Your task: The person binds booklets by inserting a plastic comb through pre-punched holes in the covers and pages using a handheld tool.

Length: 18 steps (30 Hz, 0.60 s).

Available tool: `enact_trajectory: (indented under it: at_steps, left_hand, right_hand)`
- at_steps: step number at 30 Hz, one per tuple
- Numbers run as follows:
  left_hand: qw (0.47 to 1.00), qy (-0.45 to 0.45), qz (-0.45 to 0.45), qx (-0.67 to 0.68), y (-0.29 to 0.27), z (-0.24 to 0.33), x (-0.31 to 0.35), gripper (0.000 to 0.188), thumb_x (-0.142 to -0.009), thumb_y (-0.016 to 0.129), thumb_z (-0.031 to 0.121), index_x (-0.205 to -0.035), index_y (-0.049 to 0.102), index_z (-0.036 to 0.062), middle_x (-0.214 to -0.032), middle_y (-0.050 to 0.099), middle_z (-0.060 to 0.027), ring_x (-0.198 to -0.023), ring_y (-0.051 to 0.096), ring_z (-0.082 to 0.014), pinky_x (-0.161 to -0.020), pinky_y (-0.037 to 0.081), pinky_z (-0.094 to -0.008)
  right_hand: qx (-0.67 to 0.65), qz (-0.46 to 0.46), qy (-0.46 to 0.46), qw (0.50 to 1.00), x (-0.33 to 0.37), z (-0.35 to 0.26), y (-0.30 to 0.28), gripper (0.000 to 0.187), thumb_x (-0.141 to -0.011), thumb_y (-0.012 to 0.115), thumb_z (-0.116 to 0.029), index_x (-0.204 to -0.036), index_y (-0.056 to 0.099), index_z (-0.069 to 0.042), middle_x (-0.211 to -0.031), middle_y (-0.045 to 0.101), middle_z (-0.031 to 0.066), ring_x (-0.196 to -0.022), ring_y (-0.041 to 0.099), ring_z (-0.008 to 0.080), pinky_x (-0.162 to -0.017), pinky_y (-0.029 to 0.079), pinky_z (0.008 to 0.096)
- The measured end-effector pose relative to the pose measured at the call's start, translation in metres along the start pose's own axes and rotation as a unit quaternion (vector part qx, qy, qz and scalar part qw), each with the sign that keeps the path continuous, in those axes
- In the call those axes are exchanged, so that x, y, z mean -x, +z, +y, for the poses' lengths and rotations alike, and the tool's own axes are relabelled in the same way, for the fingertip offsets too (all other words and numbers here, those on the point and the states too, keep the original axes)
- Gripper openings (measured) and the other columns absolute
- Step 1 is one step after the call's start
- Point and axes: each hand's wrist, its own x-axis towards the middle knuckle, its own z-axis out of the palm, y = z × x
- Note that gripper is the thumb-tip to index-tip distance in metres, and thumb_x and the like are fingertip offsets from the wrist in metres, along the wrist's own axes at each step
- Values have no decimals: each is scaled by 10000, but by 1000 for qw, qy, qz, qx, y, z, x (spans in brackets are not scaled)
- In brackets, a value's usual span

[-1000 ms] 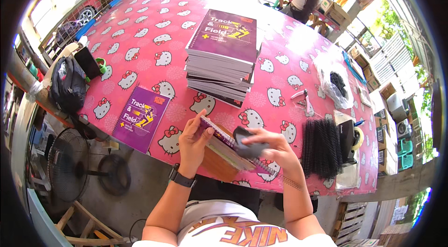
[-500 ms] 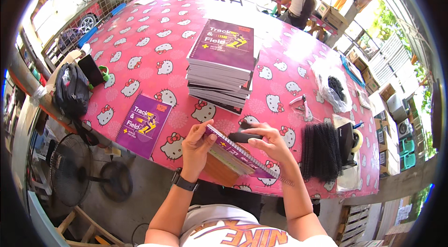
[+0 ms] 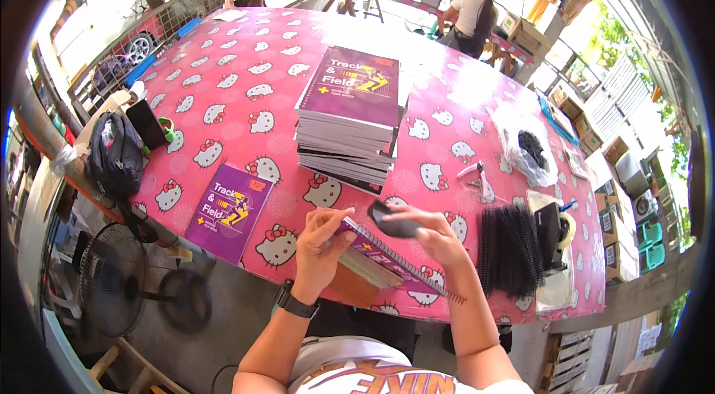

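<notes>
My left hand pinches the upper left corner of a purple spiral notebook, which is tilted with its bound edge up. A dark coil runs along that edge, and its loose end sticks out past the lower right corner by my right wrist. In my right hand is a smooth black oblong tool, held just above the coil; its exact kind does not show. A brown wooden piece lies under the notebook at the table's near edge. Another purple notebook lies flat to the left.
A tall stack of purple notebooks stands mid-table. To the right are pink-handled pliers, a bundle of black coils, a tape roll and a plastic bag. A black bag sits left, above a fan.
The black tool has lifted and tilted away from the coil. More of the coil's loose end shows beyond the notebook's lower right corner. My left hand keeps its pinch.
</notes>
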Motion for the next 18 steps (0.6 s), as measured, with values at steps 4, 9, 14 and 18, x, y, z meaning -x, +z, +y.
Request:
enact_trajectory:
  at_steps: [4,9,14,18]
  left_hand:
    - [999,20,-17,-26,0,6,-4,342,-761,685,11,-1097,668,72,-925,626,-17,-934,499,-185,-863,381,-295]
    - [997,35,-68,-1,13,20,-12,270,-752,690,10,-1015,702,67,-832,630,-10,-848,529,-169,-793,424,-288]
    - [992,41,-120,-1,22,41,-18,252,-691,737,-2,-935,712,56,-826,654,-31,-791,571,-170,-708,475,-285]
    - [990,63,-127,18,40,48,-15,243,-661,757,-6,-893,700,38,-820,659,-41,-773,578,-172,-696,480,-285]
  right_hand:
    - [-77,-5,-17,997,2,16,2,447,-804,690,-322,-1146,637,-40,-1274,517,205,-1247,403,299,-1040,298,418]
    - [492,142,29,858,37,55,-24,468,-784,710,-341,-1160,619,-78,-1223,561,162,-1171,470,307,-959,396,417]
    - [153,176,-49,971,54,-62,17,335,-755,732,-138,-1070,638,-72,-1078,628,97,-963,598,244,-831,483,372]
    - [288,264,-128,912,63,-69,47,363,-747,683,-12,-1103,624,-54,-972,634,125,-819,620,277,-683,514,329]
